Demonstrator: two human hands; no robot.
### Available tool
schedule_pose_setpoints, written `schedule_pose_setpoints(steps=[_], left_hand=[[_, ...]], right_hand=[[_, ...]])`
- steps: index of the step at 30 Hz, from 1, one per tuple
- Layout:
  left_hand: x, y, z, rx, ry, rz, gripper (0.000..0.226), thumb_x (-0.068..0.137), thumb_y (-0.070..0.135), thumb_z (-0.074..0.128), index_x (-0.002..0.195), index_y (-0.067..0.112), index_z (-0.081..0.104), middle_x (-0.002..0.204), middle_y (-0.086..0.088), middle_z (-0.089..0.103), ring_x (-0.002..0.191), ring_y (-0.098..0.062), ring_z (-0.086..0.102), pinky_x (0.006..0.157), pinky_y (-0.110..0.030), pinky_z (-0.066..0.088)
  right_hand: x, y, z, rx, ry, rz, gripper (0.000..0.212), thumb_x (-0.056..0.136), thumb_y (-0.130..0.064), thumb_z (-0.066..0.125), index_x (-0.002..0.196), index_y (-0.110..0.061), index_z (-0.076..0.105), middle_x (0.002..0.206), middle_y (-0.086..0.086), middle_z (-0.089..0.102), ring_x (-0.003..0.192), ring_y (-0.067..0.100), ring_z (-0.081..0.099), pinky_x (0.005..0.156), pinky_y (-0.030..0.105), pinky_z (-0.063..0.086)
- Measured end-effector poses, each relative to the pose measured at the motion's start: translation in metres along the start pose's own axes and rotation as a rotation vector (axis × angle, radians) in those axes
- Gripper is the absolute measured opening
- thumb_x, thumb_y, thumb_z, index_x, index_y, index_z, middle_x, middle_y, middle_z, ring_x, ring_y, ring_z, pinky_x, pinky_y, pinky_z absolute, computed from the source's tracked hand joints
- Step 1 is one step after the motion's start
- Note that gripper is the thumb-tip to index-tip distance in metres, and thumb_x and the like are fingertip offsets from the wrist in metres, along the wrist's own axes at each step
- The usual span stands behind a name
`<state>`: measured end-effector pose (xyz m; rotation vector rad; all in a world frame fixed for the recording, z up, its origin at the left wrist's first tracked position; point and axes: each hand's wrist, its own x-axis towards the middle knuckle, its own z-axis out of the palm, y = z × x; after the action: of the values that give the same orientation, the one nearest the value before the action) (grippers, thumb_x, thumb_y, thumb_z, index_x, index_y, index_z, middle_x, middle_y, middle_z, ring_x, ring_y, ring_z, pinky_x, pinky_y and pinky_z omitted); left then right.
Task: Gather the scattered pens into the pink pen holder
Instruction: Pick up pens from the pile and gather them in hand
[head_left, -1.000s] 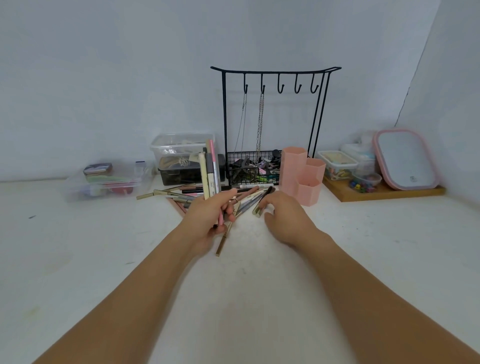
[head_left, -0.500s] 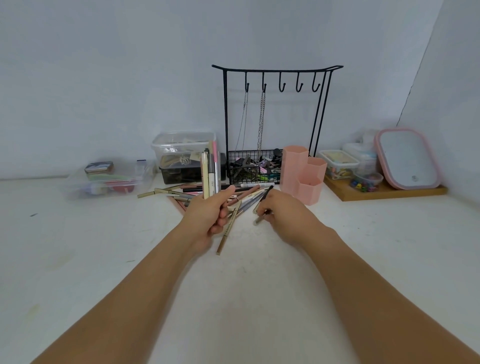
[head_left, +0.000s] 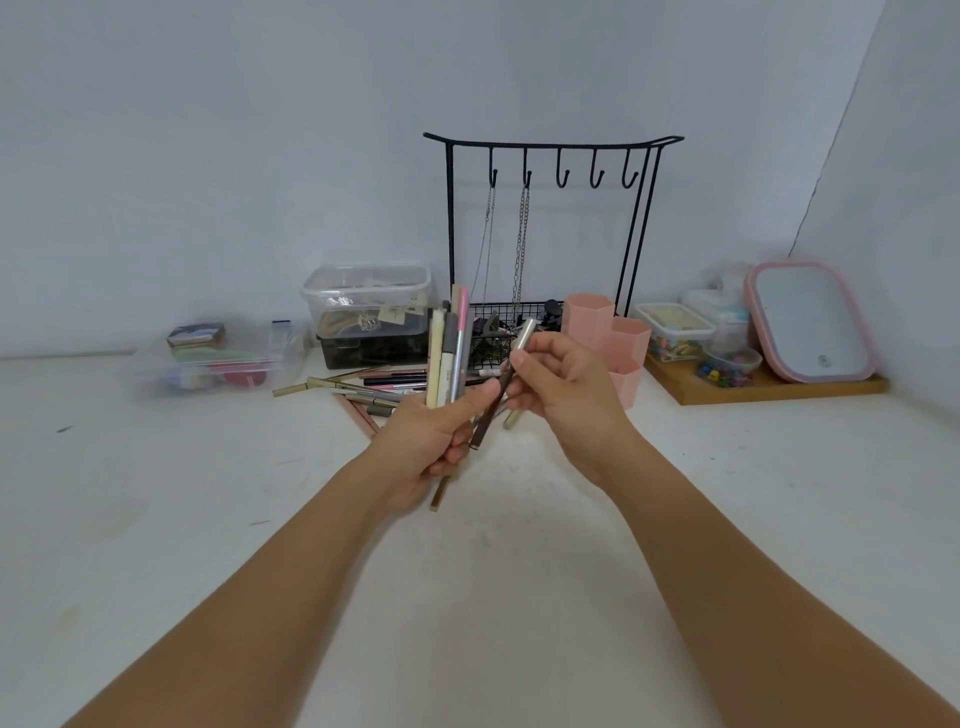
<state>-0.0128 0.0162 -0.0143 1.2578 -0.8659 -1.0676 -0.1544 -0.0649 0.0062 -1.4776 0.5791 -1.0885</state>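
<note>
My left hand (head_left: 423, 447) grips an upright bundle of pens (head_left: 448, 358), cream, grey and pink, above the white table. Just to its right, my right hand (head_left: 563, 392) pinches two pens lifted off the table: a dark brown one (head_left: 488, 415) and a silvery gold one (head_left: 522, 340), tilted toward the bundle. More scattered pens (head_left: 363, 387) lie on the table behind my left hand. The pink pen holder (head_left: 608, 332), made of three hexagonal tubes, stands behind my right hand and is partly hidden by it.
A black wire jewellery stand (head_left: 550, 234) with hanging chains rises behind the holder. Stacked plastic boxes (head_left: 369, 312) and a clear box (head_left: 218, 361) sit at the back left. On the right a wooden tray (head_left: 769, 392) carries small containers and a pink-framed mirror (head_left: 810, 322).
My right hand has picked pens up from the table and raised them toward the bundle in my left hand. My left hand has stayed nearly in place.
</note>
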Motion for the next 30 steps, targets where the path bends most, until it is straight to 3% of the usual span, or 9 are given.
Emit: schedule_pose_setpoints(steps=[4, 8, 14, 16, 18, 20, 22, 25, 30], left_hand=[[-0.005, 0.000, 0.001, 0.109, -0.043, 0.007, 0.043, 0.063, 0.035, 0.090, 0.085, 0.012, 0.061, 0.053, 0.002, 0.047, 0.040, -0.008, 0.035, 0.033, -0.017, 0.028], [-0.005, -0.001, 0.004, 0.144, -0.041, -0.002, 0.031, 0.076, 0.017, 0.088, 0.090, 0.011, 0.061, 0.053, 0.004, 0.046, 0.040, -0.009, 0.034, 0.035, -0.018, 0.026], [-0.003, -0.001, 0.002, 0.218, -0.019, 0.024, 0.025, 0.090, 0.018, 0.075, 0.073, 0.011, 0.059, 0.059, -0.006, 0.058, 0.045, -0.015, 0.050, 0.040, -0.023, 0.032], [-0.003, 0.000, 0.002, 0.196, 0.003, 0.030, 0.024, 0.092, 0.022, 0.074, 0.076, 0.009, 0.060, 0.059, -0.007, 0.059, 0.047, -0.015, 0.051, 0.039, -0.023, 0.033], [-0.002, 0.000, 0.002, 0.148, 0.034, 0.030, 0.024, 0.093, 0.026, 0.074, 0.081, 0.008, 0.064, 0.060, -0.005, 0.059, 0.048, -0.014, 0.052, 0.039, -0.022, 0.034], [0.001, -0.001, 0.000, 0.107, 0.065, 0.035, 0.021, 0.093, 0.028, 0.073, 0.098, 0.008, 0.070, 0.060, -0.002, 0.056, 0.050, -0.013, 0.052, 0.040, -0.021, 0.035], [0.005, -0.003, -0.003, 0.091, 0.086, 0.050, 0.018, 0.095, 0.025, 0.072, 0.111, 0.015, 0.072, 0.060, 0.001, 0.053, 0.052, -0.012, 0.051, 0.041, -0.021, 0.034], [0.007, -0.003, -0.006, 0.062, 0.096, 0.052, 0.012, 0.096, 0.024, 0.070, 0.107, 0.019, 0.071, 0.061, 0.002, 0.051, 0.053, -0.010, 0.047, 0.042, -0.020, 0.033], [0.007, -0.001, -0.005, -0.002, 0.108, 0.024, 0.033, 0.091, 0.037, 0.074, 0.075, 0.019, 0.052, 0.056, 0.002, 0.045, 0.047, -0.010, 0.038, 0.037, -0.018, 0.025]], right_hand=[[-0.003, 0.002, 0.007, 0.125, -0.018, 0.051, 0.012, 0.097, -0.002, 0.060, 0.109, -0.002, 0.063, 0.092, 0.020, 0.067, 0.066, 0.013, 0.059, 0.065, 0.028, 0.055], [-0.005, 0.002, 0.010, 0.250, -0.026, 0.087, 0.021, 0.098, -0.001, 0.058, 0.118, 0.005, 0.060, 0.081, 0.010, 0.064, 0.063, 0.010, 0.057, 0.061, 0.020, 0.054], [-0.006, 0.003, 0.010, 0.306, -0.108, 0.119, 0.018, 0.098, -0.003, 0.058, 0.114, -0.003, 0.066, 0.090, 0.011, 0.071, 0.073, 0.014, 0.064, 0.072, 0.025, 0.059], [-0.003, 0.011, 0.003, 0.007, -0.051, 0.051, 0.019, 0.098, -0.007, 0.061, 0.114, -0.009, 0.069, 0.103, 0.012, 0.072, 0.083, 0.016, 0.066, 0.075, 0.028, 0.059], [0.002, 0.025, -0.009, -0.550, 0.053, -0.120, 0.022, 0.097, -0.007, 0.061, 0.115, -0.016, 0.071, 0.111, 0.002, 0.070, 0.093, 0.014, 0.064, 0.082, 0.029, 0.055], [0.005, 0.039, -0.022, -0.871, 0.042, -0.159, 0.032, 0.097, -0.003, 0.057, 0.121, -0.020, 0.068, 0.122, -0.003, 0.065, 0.107, 0.016, 0.059, 0.095, 0.033, 0.049], [0.010, 0.051, -0.032, -1.025, -0.028, -0.124, 0.040, 0.097, -0.003, 0.053, 0.130, -0.024, 0.063, 0.133, -0.001, 0.061, 0.121, 0.021, 0.054, 0.102, 0.038, 0.045], [0.014, 0.058, -0.033, -1.188, -0.154, -0.086, 0.048, 0.097, -0.001, 0.046, 0.133, -0.030, 0.057, 0.133, 0.003, 0.060, 0.117, 0.027, 0.051, 0.094, 0.041, 0.048], [0.016, 0.056, -0.028, -1.285, -0.219, -0.072, 0.042, 0.095, -0.002, 0.045, 0.117, -0.035, 0.059, 0.108, 0.006, 0.058, 0.092, 0.027, 0.056, 0.078, 0.036, 0.049]])
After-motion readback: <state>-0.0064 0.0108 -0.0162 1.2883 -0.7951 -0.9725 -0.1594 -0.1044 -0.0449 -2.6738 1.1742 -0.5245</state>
